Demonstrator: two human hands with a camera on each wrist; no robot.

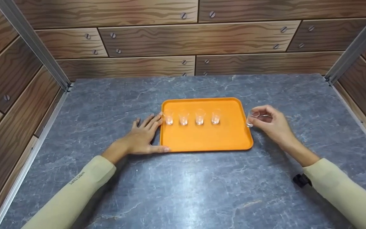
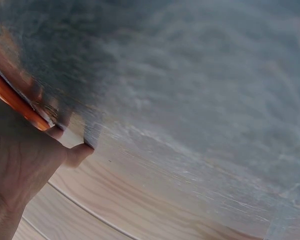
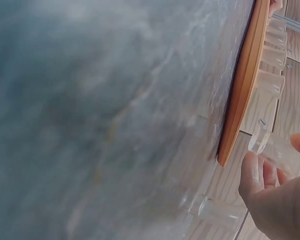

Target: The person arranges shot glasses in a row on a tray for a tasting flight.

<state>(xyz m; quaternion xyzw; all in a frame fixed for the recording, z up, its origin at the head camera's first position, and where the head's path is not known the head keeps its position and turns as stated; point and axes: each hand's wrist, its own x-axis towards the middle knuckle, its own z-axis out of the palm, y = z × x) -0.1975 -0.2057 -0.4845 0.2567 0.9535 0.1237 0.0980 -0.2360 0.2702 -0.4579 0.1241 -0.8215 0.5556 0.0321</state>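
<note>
Several small clear shot glasses stand in a row on an orange tray (image 1: 206, 141); the leftmost glass (image 1: 169, 118) is close to the left rim and the rightmost glass (image 1: 215, 117) right of the middle. With fingers spread, my left hand (image 1: 141, 138) rests along the tray's left side, thumb at the near left corner. My right hand (image 1: 273, 124) pinches another shot glass (image 3: 277, 150) between thumb and fingers, just off the tray's right rim and above the table. One more clear glass (image 3: 219, 212) shows beyond that hand in the right wrist view.
The grey marbled table (image 1: 183, 184) carries the tray near its middle. Wood-patterned panels (image 1: 199, 39) close off the back and both sides, with metal posts (image 1: 351, 44) at the far corners. A black strap piece (image 1: 302, 180) sits at the right wrist.
</note>
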